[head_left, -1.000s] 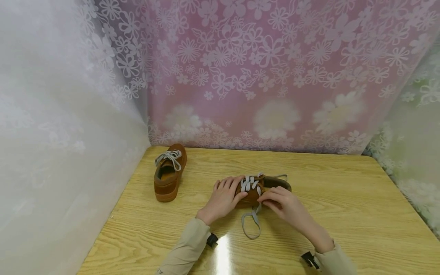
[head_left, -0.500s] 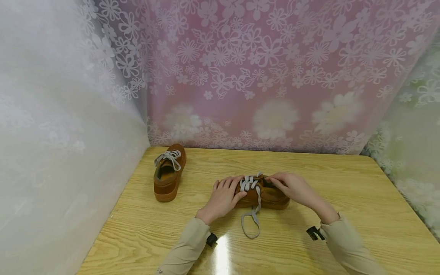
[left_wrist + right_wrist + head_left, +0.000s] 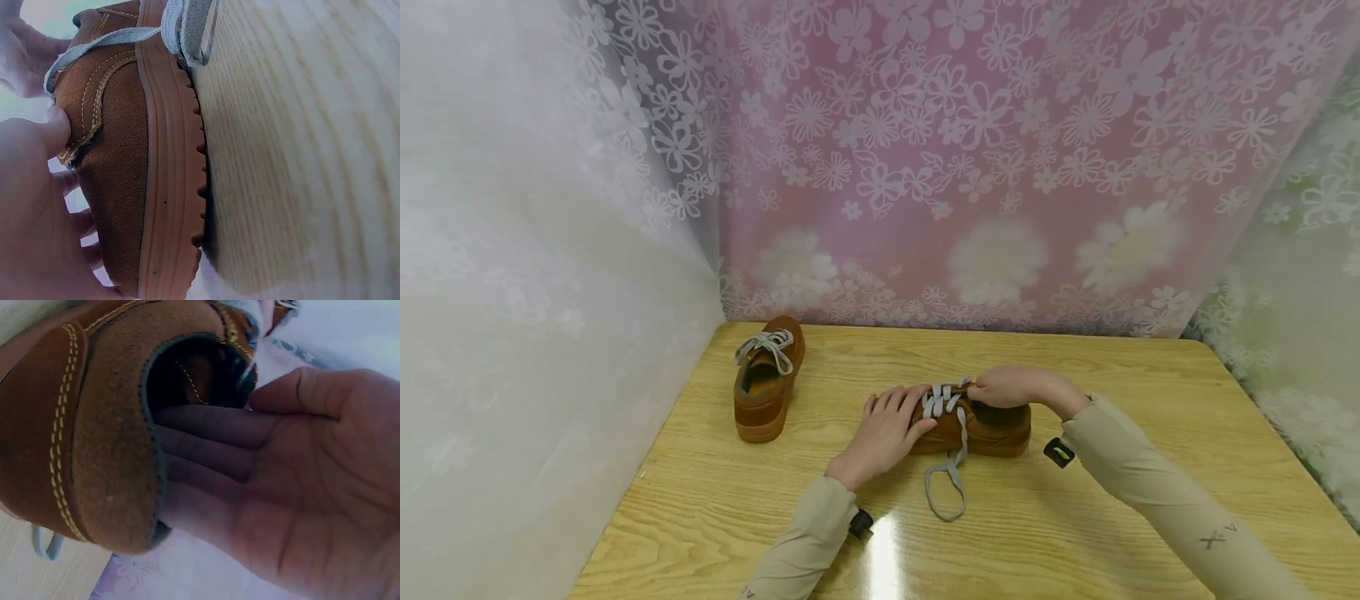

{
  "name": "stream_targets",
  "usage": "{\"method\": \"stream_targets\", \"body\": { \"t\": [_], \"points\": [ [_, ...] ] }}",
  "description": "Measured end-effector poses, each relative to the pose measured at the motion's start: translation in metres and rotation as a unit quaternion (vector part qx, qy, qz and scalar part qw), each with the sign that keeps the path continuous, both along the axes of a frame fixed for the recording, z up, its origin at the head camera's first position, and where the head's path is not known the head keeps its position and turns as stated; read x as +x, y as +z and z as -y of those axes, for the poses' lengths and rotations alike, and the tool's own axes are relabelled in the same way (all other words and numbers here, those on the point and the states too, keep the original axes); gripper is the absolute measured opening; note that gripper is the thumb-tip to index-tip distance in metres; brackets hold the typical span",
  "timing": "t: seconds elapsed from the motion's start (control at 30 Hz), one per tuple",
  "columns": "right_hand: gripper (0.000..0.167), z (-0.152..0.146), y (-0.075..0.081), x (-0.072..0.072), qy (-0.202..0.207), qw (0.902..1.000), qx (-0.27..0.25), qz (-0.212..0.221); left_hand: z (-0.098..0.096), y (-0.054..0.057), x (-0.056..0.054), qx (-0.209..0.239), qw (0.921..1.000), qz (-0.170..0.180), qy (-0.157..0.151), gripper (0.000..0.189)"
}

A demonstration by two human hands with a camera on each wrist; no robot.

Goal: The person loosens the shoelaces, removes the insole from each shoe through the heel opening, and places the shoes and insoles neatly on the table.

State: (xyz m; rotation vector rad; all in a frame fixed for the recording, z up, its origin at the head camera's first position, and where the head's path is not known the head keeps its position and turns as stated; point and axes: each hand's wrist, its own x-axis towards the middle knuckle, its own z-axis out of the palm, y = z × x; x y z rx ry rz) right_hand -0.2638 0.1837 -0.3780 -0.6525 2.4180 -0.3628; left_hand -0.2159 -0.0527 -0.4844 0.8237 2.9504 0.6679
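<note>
A brown suede shoe (image 3: 1000,442) with grey laces (image 3: 940,400) lies sideways on the table, toe to the left. Over its front my left hand (image 3: 883,433) grips it, thumb (image 3: 55,131) on the near side and fingers across the far side. My right hand (image 3: 1015,386) reaches into the shoe's opening. In the right wrist view its fingers (image 3: 212,437) extend straight inside, their tips hidden, while the thumb (image 3: 281,394) stays outside near the collar. One lace end (image 3: 945,504) hangs down the near side and loops on the wood.
Another brown shoe (image 3: 763,408), its grey lace (image 3: 767,342) tied in a bow, stands at the table's back left. The wooden table (image 3: 1150,467) meets a pink flowered curtain (image 3: 925,208) behind and pale curtains at both sides.
My right hand has left the near lace, moved up over the shoe and put its fingers into the opening. The lace behind the shoe no longer shows. My left hand keeps its place.
</note>
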Motion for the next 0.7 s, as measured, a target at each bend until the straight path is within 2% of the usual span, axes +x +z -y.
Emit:
{"method": "stream_targets", "body": {
  "t": [0.17, 0.33, 0.7],
  "points": [
    [0.039, 0.008, -0.006, -0.010, 0.027, 0.9975, 0.053, 0.039, 0.000, 0.000, 0.000, 0.003, 1.0000, 0.003, -0.001, 0.059],
    [0.036, 0.010, -0.007, -0.015, 0.054, 0.9944, 0.084, 0.037, -0.001, 0.000, 0.000, 0.010, 0.9999, 0.000, -0.001, 0.059],
    [0.030, 0.008, -0.002, -0.022, 0.078, 0.9892, 0.106, 0.064, -0.003, 0.001, 0.000, 0.007, 0.9998, -0.016, -0.003, 0.058]
  ]
}}
